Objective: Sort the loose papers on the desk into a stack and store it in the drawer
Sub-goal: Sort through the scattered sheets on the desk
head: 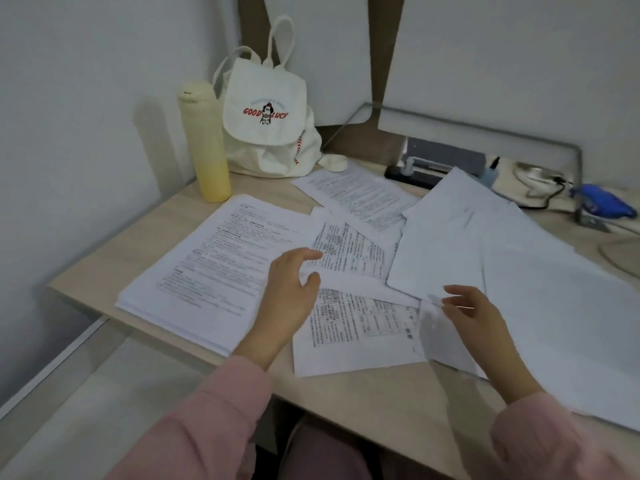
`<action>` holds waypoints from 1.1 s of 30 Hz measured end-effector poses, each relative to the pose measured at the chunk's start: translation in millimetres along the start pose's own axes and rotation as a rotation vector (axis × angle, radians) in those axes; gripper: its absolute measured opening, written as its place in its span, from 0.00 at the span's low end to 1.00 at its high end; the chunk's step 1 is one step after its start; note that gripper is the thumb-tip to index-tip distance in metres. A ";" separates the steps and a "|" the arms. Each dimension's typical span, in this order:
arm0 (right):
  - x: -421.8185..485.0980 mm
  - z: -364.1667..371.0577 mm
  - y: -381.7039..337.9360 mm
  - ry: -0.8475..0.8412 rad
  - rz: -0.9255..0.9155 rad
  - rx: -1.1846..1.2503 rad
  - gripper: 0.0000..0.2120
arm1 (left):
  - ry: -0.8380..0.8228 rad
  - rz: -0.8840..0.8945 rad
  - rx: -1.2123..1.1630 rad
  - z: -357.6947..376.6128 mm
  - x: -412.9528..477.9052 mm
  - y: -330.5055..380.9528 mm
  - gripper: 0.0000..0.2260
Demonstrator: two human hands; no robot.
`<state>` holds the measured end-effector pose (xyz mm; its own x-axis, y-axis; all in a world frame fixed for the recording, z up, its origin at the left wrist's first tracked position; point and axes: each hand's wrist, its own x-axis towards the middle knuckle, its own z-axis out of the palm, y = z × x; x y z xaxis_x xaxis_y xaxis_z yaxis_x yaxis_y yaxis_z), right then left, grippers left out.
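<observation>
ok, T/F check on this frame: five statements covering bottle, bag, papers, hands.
1. The bottle stands upright left of the bag. True.
2. All papers are in one stack. False: a stack lies at left, and loose sheets are spread over the desk.
3. The left hand pinches a sheet. True.
4. The right hand holds the bottle. False: it pinches a blank sheet near the desk's front.
5. The bag lies on the floor. False: it sits on the desk.
</observation>
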<state>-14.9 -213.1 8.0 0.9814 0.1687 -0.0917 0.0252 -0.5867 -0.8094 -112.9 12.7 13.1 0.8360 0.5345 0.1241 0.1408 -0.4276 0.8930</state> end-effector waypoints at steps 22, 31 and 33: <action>31.3 -68.0 65.6 0.089 -0.090 -0.645 0.19 | -0.255 -0.286 -0.041 150.5 38.9 47.5 0.19; 31.1 -91.5 59.7 0.027 -0.405 -0.302 0.15 | -0.292 -0.338 -0.276 128.3 23.0 61.7 0.11; 27.5 -83.2 61.5 -0.134 -0.460 -0.307 0.13 | -0.272 -0.355 -0.378 122.5 17.8 66.9 0.11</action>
<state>29.5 -310.5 3.9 0.8238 0.5490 0.1412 0.5184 -0.6290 -0.5793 -23.7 -95.6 22.1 0.8851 0.3703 -0.2819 0.2802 0.0597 0.9581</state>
